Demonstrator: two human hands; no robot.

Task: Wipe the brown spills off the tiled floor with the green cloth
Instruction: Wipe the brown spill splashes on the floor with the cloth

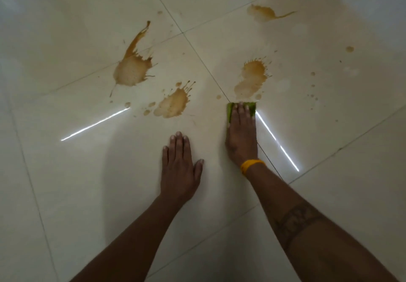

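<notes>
I see the right hand [241,132] laid flat on the green cloth [230,111], fingers straight and close together, pressing the cloth against the tiled floor [77,183]; this grip pinches nothing. The cloth lies on a grout line, its far edge just short of the nearest brown spill [251,79], which sits directly beyond the fingertips. A yellow band [251,165] circles the right wrist. The left hand [181,167] rests palm-down on bare tile beside the right, fingers straight, thumb spread outward, holding nothing. Two further spills lie beyond the left hand: a splash [173,104] near it and a larger puddle [131,68] with a long streak farther left. Another patch [262,12] and scattered drops lie well apart toward the far side. Bright light streaks reflect on the glossy tile either side of the hands.
</notes>
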